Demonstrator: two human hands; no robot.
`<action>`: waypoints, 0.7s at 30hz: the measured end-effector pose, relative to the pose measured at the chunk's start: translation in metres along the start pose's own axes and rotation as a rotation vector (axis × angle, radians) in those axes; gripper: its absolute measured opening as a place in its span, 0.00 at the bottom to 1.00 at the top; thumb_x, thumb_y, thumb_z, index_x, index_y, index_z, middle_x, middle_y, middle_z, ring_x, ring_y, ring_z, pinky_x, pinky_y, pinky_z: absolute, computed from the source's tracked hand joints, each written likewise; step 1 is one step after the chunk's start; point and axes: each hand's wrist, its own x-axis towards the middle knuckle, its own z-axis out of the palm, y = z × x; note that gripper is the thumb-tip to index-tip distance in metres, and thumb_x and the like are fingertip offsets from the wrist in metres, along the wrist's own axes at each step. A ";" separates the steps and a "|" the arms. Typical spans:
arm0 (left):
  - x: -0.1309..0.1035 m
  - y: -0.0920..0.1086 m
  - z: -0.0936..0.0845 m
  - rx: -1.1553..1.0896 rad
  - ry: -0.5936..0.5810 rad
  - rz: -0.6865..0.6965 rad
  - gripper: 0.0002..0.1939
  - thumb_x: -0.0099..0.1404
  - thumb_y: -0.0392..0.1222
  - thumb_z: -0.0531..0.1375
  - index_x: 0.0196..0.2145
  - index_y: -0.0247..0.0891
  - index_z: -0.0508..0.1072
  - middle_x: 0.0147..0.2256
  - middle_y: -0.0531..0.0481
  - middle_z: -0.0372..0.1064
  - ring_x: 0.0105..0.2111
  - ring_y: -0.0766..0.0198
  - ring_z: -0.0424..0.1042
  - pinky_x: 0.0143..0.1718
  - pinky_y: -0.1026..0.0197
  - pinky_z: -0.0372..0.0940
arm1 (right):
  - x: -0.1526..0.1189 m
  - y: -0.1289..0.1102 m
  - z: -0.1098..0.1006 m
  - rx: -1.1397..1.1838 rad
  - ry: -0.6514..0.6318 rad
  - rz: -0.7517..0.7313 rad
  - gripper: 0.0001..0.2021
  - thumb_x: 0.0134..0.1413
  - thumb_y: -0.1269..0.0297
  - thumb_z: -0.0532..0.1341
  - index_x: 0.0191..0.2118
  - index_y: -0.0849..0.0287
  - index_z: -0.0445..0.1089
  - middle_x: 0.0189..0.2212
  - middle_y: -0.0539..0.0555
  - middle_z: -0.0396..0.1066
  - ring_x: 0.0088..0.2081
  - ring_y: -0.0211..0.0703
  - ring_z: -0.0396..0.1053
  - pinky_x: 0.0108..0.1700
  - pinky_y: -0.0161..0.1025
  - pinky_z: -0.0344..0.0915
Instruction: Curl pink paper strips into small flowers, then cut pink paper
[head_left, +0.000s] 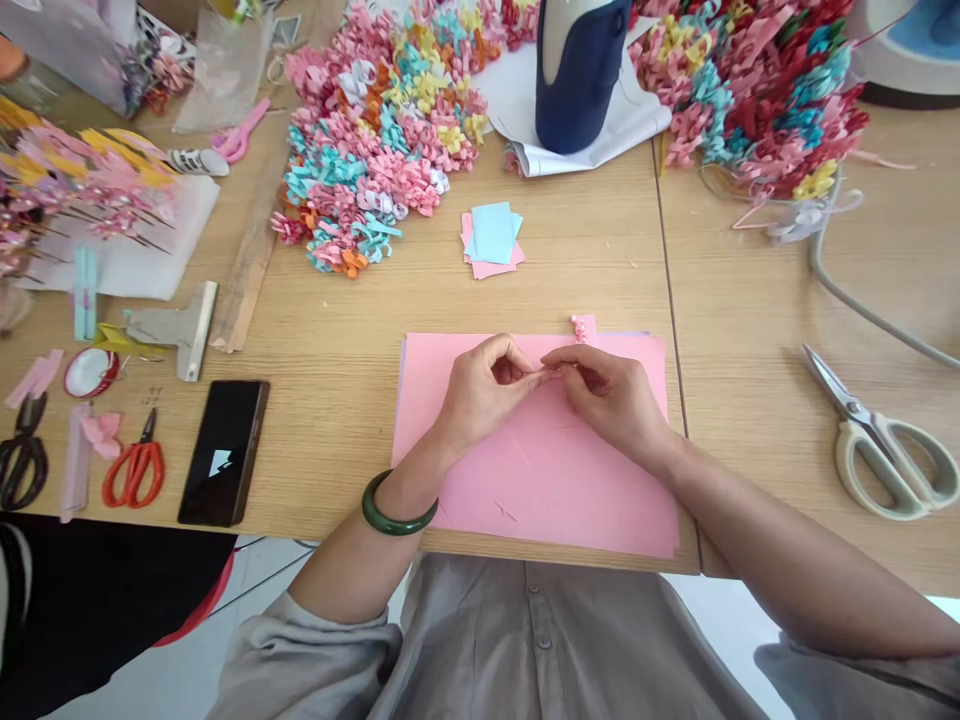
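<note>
Right now, my left hand [484, 392] and right hand [611, 395] meet above the pink sheet [600, 510], fingertips of both pinching what looks like a tiny pink sliver [553, 372]; my fingers hide most of its shape. I judge this to be a fine shaping step, working the piece by feel. Just beyond my right fingers, a little pink trinket [579, 328] sits at a small square [590, 324], and thin scraps [505, 511] lie nearer me. The next move, I think, calls for a light, steady pinch, one side holding while the other turns.
</note>
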 end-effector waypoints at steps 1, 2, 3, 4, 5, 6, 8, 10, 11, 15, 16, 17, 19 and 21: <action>0.000 0.000 0.000 0.004 -0.003 -0.004 0.16 0.54 0.48 0.72 0.25 0.36 0.71 0.25 0.54 0.70 0.24 0.71 0.62 0.25 0.66 0.58 | 0.000 0.000 0.000 0.014 -0.018 0.005 0.12 0.59 0.68 0.55 0.40 0.62 0.76 0.25 0.50 0.72 0.22 0.32 0.59 0.25 0.34 0.57; 0.000 0.000 -0.001 0.011 -0.004 -0.007 0.16 0.54 0.48 0.72 0.25 0.36 0.70 0.24 0.54 0.69 0.24 0.71 0.62 0.25 0.66 0.57 | 0.000 -0.001 0.000 0.020 -0.032 0.005 0.11 0.59 0.68 0.56 0.40 0.62 0.76 0.25 0.50 0.72 0.22 0.32 0.59 0.25 0.34 0.57; 0.000 0.000 -0.001 0.022 -0.004 -0.008 0.17 0.54 0.48 0.72 0.25 0.36 0.70 0.24 0.54 0.69 0.23 0.71 0.62 0.24 0.66 0.57 | 0.000 -0.001 0.000 0.020 -0.040 -0.002 0.11 0.59 0.67 0.56 0.40 0.62 0.76 0.25 0.50 0.71 0.22 0.33 0.59 0.25 0.34 0.57; 0.000 0.000 -0.001 0.035 -0.004 -0.005 0.16 0.53 0.48 0.72 0.25 0.36 0.70 0.23 0.55 0.68 0.23 0.71 0.61 0.24 0.66 0.57 | 0.000 -0.001 0.000 0.018 -0.044 -0.014 0.10 0.59 0.67 0.57 0.39 0.62 0.76 0.25 0.50 0.71 0.23 0.33 0.59 0.25 0.35 0.57; -0.001 0.000 -0.001 0.052 -0.004 0.003 0.16 0.54 0.47 0.72 0.24 0.36 0.70 0.23 0.55 0.68 0.22 0.72 0.61 0.23 0.67 0.57 | 0.001 -0.001 0.000 0.020 -0.046 -0.030 0.10 0.59 0.67 0.57 0.39 0.61 0.76 0.26 0.50 0.71 0.23 0.33 0.60 0.26 0.35 0.57; -0.001 0.000 -0.001 0.070 -0.003 0.015 0.16 0.54 0.46 0.72 0.24 0.36 0.69 0.23 0.56 0.68 0.22 0.72 0.61 0.23 0.67 0.56 | 0.001 0.000 0.000 0.030 -0.051 -0.046 0.09 0.60 0.67 0.58 0.38 0.61 0.76 0.27 0.51 0.72 0.24 0.33 0.60 0.26 0.35 0.58; -0.002 0.001 -0.001 0.103 -0.006 0.043 0.15 0.55 0.46 0.71 0.24 0.36 0.70 0.23 0.56 0.68 0.22 0.73 0.61 0.23 0.68 0.56 | 0.002 0.001 -0.001 0.067 -0.071 -0.072 0.07 0.60 0.68 0.59 0.36 0.60 0.76 0.29 0.51 0.72 0.27 0.34 0.63 0.28 0.35 0.59; -0.002 0.002 0.000 0.142 -0.004 0.073 0.14 0.56 0.45 0.70 0.25 0.37 0.70 0.23 0.56 0.68 0.22 0.73 0.62 0.23 0.68 0.57 | 0.003 0.003 -0.001 0.115 -0.089 -0.094 0.06 0.59 0.67 0.61 0.35 0.59 0.76 0.31 0.52 0.72 0.30 0.36 0.65 0.29 0.36 0.60; -0.003 0.002 0.000 0.165 -0.004 0.092 0.14 0.57 0.45 0.70 0.25 0.37 0.70 0.23 0.56 0.68 0.22 0.73 0.62 0.23 0.68 0.57 | 0.004 0.004 -0.001 0.137 -0.089 -0.101 0.05 0.59 0.67 0.62 0.35 0.59 0.76 0.32 0.53 0.72 0.32 0.37 0.66 0.30 0.36 0.61; -0.004 0.004 0.000 0.333 0.020 0.215 0.12 0.58 0.38 0.68 0.26 0.37 0.67 0.25 0.57 0.67 0.25 0.72 0.64 0.26 0.68 0.58 | 0.006 0.007 -0.002 0.184 -0.078 -0.085 0.05 0.57 0.63 0.65 0.33 0.57 0.77 0.31 0.52 0.69 0.30 0.36 0.64 0.30 0.36 0.59; -0.004 0.004 0.000 0.385 0.026 0.252 0.11 0.59 0.37 0.68 0.26 0.37 0.67 0.26 0.56 0.67 0.26 0.72 0.65 0.27 0.68 0.58 | 0.006 0.007 -0.002 0.186 -0.080 -0.075 0.05 0.57 0.63 0.66 0.32 0.57 0.77 0.30 0.51 0.69 0.30 0.35 0.63 0.30 0.36 0.59; -0.004 0.004 0.000 0.425 0.033 0.282 0.11 0.59 0.36 0.67 0.26 0.37 0.67 0.27 0.56 0.68 0.27 0.72 0.65 0.27 0.68 0.58 | 0.006 0.006 -0.002 0.189 -0.082 -0.064 0.06 0.57 0.63 0.66 0.31 0.57 0.77 0.29 0.50 0.68 0.29 0.35 0.62 0.30 0.36 0.58; -0.004 0.005 0.001 0.446 0.040 0.312 0.10 0.60 0.37 0.67 0.28 0.37 0.68 0.28 0.55 0.68 0.27 0.72 0.66 0.28 0.68 0.58 | 0.005 0.004 -0.003 0.198 -0.075 -0.037 0.06 0.57 0.64 0.65 0.31 0.58 0.76 0.28 0.49 0.68 0.28 0.34 0.61 0.29 0.37 0.57; -0.004 0.006 0.001 0.380 0.029 0.297 0.08 0.60 0.38 0.67 0.32 0.37 0.71 0.31 0.54 0.69 0.26 0.73 0.65 0.28 0.68 0.61 | 0.005 0.002 -0.003 0.213 -0.060 0.003 0.06 0.57 0.65 0.65 0.30 0.58 0.76 0.27 0.49 0.69 0.28 0.34 0.62 0.30 0.37 0.57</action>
